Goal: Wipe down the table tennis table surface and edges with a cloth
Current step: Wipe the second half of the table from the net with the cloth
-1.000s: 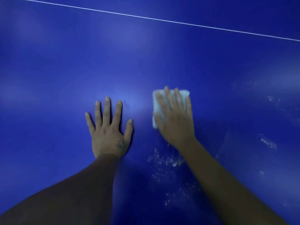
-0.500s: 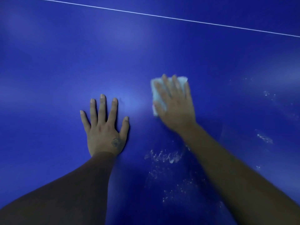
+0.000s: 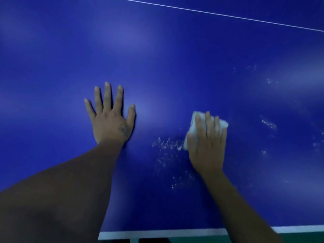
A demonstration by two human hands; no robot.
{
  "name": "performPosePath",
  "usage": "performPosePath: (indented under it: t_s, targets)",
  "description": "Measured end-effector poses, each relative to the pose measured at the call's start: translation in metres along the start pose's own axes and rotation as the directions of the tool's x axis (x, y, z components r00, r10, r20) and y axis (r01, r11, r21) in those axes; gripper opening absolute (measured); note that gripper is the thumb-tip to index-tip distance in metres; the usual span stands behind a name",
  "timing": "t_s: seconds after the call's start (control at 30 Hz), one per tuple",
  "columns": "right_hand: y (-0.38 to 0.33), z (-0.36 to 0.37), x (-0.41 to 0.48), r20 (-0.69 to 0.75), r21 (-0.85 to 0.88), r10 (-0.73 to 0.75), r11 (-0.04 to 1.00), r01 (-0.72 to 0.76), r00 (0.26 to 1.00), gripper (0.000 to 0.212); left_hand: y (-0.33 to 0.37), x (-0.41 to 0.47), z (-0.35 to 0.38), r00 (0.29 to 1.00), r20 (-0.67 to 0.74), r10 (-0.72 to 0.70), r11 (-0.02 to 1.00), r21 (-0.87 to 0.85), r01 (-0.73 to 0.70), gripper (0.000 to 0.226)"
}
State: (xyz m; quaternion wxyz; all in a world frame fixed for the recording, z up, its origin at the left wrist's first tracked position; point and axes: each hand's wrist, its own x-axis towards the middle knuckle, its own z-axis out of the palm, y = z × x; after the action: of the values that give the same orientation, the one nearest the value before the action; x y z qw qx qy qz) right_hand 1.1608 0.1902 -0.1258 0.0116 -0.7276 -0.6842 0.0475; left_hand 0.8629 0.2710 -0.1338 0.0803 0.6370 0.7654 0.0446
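Right hand (image 3: 206, 148) presses cloth (image 3: 192, 130) on blue table (image 3: 175, 58); left hand (image 3: 110, 118) flat.

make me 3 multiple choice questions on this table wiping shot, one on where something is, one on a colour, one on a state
1. Where is the white residue relative to the cloth?
A. Beside its left edge, between the hands
B. On the far white line
C. Under the left hand

2. What colour is the table surface?
A. Green
B. Blue
C. Black

3. How is the left hand placed?
A. Clenched in a fist
B. Lifted off the table
C. Flat on the table, fingers spread

Answers: 1 A, specks lie just left of the cloth under the right hand. 2 B, the top is deep blue. 3 C, the palm lies down with fingers apart and holds nothing.
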Motion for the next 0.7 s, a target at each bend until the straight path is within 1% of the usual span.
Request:
performPosePath:
  t_s: [0.1, 0.17, 0.23, 0.3, 0.37, 0.4, 0.5, 0.6, 0.67, 0.7]
  targets:
    - [-0.005, 0.002, -0.061, 0.068, 0.007, -0.022, 1.000, 0.022, 0.997, 0.067, 0.001, 0.001, -0.004, 1.000, 0.026, 0.012, 1.000, 0.011, -0.012, 0.076]
    - [-0.003, 0.000, -0.060, 0.102, -0.014, -0.028, 0.999, 0.029, 0.994, 0.066, -0.005, -0.005, -0.006, 0.998, 0.034, 0.055, 0.998, -0.006, -0.054, 0.074]
    - [0.000, -0.002, -0.034, 0.128, -0.109, -0.019, 0.993, 0.033, 0.992, 0.066, -0.019, -0.026, -0.006, 0.992, 0.029, 0.120, 0.993, -0.017, -0.120, 0.072]
    - [0.000, -0.004, -0.002, 0.076, -0.078, 0.044, 0.996, -0.038, 0.996, 0.065, -0.035, -0.064, -0.004, 0.991, 0.001, 0.131, 0.991, -0.011, -0.131, 0.069]
    - [-0.004, -0.007, 0.015, 0.034, -0.006, 0.112, 0.994, -0.112, 0.993, 0.065, -0.044, -0.100, -0.002, 0.995, -0.006, 0.096, 0.995, 0.004, -0.096, 0.068]
    - [-0.008, -0.006, 0.011, 0.026, 0.014, 0.120, 0.993, -0.121, 0.992, 0.065, -0.046, -0.109, -0.002, 0.997, 0.000, 0.081, 0.997, 0.012, -0.081, 0.068]
    - [-0.017, 0.002, -0.036, 0.036, -0.009, 0.040, 0.999, -0.039, 0.999, 0.066, -0.046, -0.111, -0.002, 0.998, 0.001, 0.062, 0.998, 0.008, -0.062, 0.068]
    - [-0.018, 0.006, -0.081, 0.065, 0.047, -0.078, 0.996, 0.075, 0.995, 0.067, -0.046, -0.111, 0.001, 0.998, -0.021, 0.054, 0.999, 0.005, -0.054, 0.067]
    - [-0.014, 0.004, -0.066, 0.074, 0.041, -0.121, 0.992, 0.118, 0.990, 0.067, -0.046, -0.112, 0.003, 0.997, -0.047, 0.064, 0.998, -0.010, -0.064, 0.067]
    - [-0.012, 0.002, -0.047, 0.081, 0.008, -0.114, 0.994, 0.113, 0.990, 0.066, -0.046, -0.111, 0.003, 0.996, -0.059, 0.066, 0.998, -0.013, -0.067, 0.066]
